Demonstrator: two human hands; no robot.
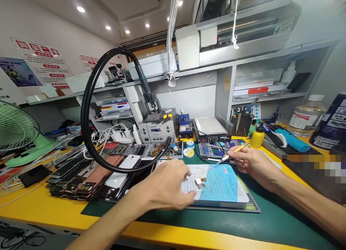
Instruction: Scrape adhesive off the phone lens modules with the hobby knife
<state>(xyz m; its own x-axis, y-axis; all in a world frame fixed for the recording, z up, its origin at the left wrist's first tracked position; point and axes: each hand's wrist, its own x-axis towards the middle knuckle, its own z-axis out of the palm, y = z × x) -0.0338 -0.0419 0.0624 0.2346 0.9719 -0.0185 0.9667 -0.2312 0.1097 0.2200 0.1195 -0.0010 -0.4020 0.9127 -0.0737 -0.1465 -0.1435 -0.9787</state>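
Note:
My left hand (166, 185) rests with curled fingers on the left edge of a blue-and-white tablet-like device (218, 187) lying on a green work mat (270, 217). A small metal flex part (200, 182) lies on the device just beyond my fingertips. To the right, my right hand (250, 161) pinches a slim yellow-handled tool (234, 151) whose metal tip points left over the far edge of the device. Whether the left fingers grip anything is hidden.
Several dismantled phones and screens (89, 174) are piled at the left beside a black hose loop (89, 109) and a soldering station (156, 129). A green fan (16, 131) stands far left. A yellow bottle (257, 136), clear jar (305, 116) and shelves sit behind.

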